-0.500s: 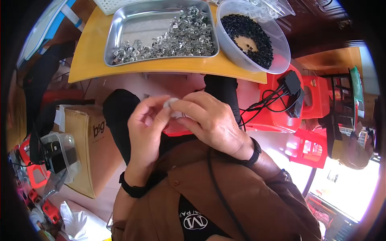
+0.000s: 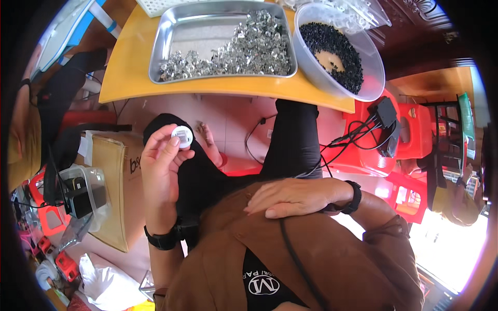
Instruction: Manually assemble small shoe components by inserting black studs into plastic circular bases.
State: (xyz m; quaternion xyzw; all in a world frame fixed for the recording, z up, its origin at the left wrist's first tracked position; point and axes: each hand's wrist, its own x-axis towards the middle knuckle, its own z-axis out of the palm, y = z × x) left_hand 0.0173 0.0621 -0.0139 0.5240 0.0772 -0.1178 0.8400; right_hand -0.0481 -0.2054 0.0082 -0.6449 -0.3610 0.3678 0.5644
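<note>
Between the thumb and fingers of my left hand (image 2: 160,163) is a small round white plastic piece (image 2: 187,131) with a shiny metal part in its middle. It is held up above my left knee, its face turned upward. My right hand (image 2: 295,198) lies against the front of my brown jacket, fingers stretched out and holding nothing. Beyond my knees a steel tray (image 2: 194,32) carries a heap of small metal clips (image 2: 259,49). To its right stands a clear plastic bowl (image 2: 374,78) of small black parts (image 2: 353,57).
The tray and bowl stand on a yellow table (image 2: 124,78), its near edge beyond my knees. Clear plastic pieces (image 2: 353,13) lie behind the bowl. Red stools (image 2: 415,132) and a black box with cables (image 2: 384,114) are at right; a cardboard box (image 2: 116,192) stands at left.
My hands have parted. The left moved left with the white piece, now in plain sight; the right let go and dropped back to my jacket. The whole view shifted slightly.
</note>
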